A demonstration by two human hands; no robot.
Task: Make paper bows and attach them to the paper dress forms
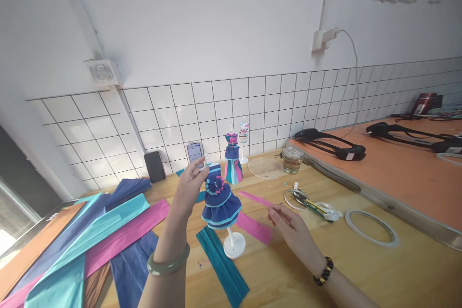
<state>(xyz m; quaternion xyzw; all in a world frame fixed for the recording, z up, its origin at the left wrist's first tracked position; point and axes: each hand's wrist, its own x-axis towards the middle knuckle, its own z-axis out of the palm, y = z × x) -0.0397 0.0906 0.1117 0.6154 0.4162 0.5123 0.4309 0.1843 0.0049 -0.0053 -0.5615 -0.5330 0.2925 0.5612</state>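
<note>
My left hand (189,185), a jade-green bangle on its wrist, grips a miniature dress form by the neck. The form wears a navy tiered dress (221,207) with turquoise trim and a flower at the waist; it is tilted, its round white base (234,245) showing below. To the right, my right hand (290,228) pinches the end of a narrow pink paper strip (254,198) between thumb and fingers. A wider pink strip (254,228) lies on the wooden table (310,274) behind the stand. Beside the base is a teal strip (222,264).
Folded coloured paper sheets (122,216) cover the left side. Two dressed forms (233,159) stand at the back near a phone (155,167) and a timer display (195,151). Rightward are a glass of liquid (292,161), a cutter (314,205), a tape ring (371,227) and black headsets (332,144).
</note>
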